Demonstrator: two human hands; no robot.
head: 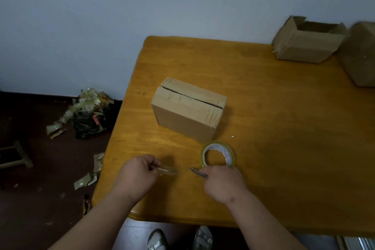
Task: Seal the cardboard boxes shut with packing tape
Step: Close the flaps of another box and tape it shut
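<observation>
Your left hand [140, 170] pinches the free end of a clear tape strip [168, 170], fingers curled tight on it, and the strip runs across from that grip toward your right hand [222, 180]. Your right hand is clenched around a small blade [197, 172], its thin metal tip poking out toward the left grip and meeting the strip about midway between your two hands. Just beyond your right grip, touching or very nearly touching the knuckles, the tape roll [219, 155] lies flat on the bench [284, 128], yellowish with a white core. Farther out from both grips, past the roll, sits the closed box [188, 107]: flaps folded down, a dark seam running along the top, old tape marks wrinkled across the ends. I can't tell whether fresh tape covers that seam. Well off beyond your right grip, at the far corner of the bench, an open box [308, 42] stands with its flaps up, and another box [361, 55] sits just beside it, cut by the frame edge. Off to the side of your left grip, down on the floor [40, 199], there's a black bag [91, 122] heaped with crumpled tape scraps [89, 99], with more scraps scattered nearer the bench.
</observation>
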